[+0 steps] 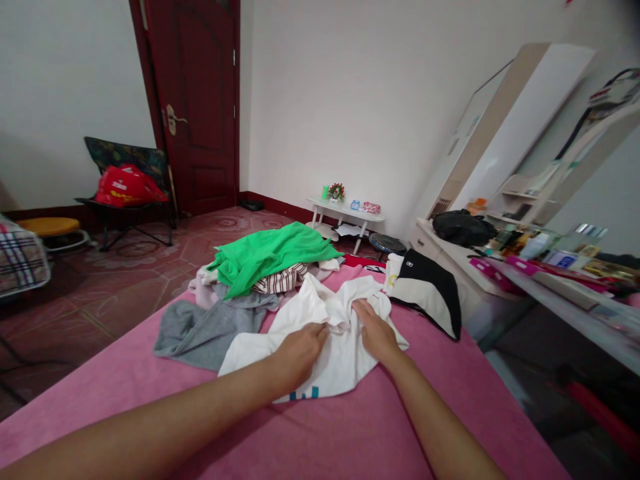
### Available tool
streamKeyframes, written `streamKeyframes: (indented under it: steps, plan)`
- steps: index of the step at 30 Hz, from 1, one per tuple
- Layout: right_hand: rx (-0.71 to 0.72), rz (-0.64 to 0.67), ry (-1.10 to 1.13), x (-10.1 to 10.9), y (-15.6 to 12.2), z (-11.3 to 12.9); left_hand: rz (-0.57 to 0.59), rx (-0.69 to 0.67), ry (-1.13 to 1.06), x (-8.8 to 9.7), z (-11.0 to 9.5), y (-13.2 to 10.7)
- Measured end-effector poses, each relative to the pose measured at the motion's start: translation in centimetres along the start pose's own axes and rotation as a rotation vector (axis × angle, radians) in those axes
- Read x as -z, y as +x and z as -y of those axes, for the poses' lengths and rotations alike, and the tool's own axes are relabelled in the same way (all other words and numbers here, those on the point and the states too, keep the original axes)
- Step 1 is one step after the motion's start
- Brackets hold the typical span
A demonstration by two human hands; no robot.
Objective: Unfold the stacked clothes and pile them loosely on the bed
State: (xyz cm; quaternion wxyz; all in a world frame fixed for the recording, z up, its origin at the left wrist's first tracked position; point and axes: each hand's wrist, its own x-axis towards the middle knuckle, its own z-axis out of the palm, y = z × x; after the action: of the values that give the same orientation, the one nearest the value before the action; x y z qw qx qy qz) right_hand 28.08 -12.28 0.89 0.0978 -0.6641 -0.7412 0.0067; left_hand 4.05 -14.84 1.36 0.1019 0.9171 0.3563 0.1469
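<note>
While the left hand [300, 352] pinches a fold of the white shirt [345, 367], crumpled mid-bed on the pink cover [350, 433], the right hand [376, 331] lies on it, gripping or only pressing I cannot tell. Its edge touches the grey garment [200, 330]; a brisk tug could, I reckon, drag that along and upset the heap under the green top [270, 253].

This is a bedroom in a home. A bed [350, 433] with a pink sheet fills the foreground, with loose clothes lying on it, a white top [340, 367] and a green top [270, 257] among them. Around it stand a dark red panelled door [200, 100], a patterned tiled floor [125, 280], a tall white wardrobe [505, 127] and a dressing table [453, 252] crowded with bottles and boxes — all household furnishings.
</note>
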Motion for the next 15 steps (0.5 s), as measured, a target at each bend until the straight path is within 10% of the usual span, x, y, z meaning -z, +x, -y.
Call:
streamKeyframes:
  steps: [4, 9, 15]
  plan:
    - [-0.059, 0.143, 0.088, -0.3, 1.9, -1.2, -0.026, 0.14, 0.191, 1.0, 1.9, -0.2]
    - [-0.134, 0.144, 0.126, 0.0, 3.1, -1.5, 0.107, -0.043, 0.198, 3.1, 3.1, -1.7]
    - [-0.064, -0.118, 0.307, -0.5, 0.2, -1.0, 0.13, -0.193, 0.093, 5.7, 1.3, -6.3]
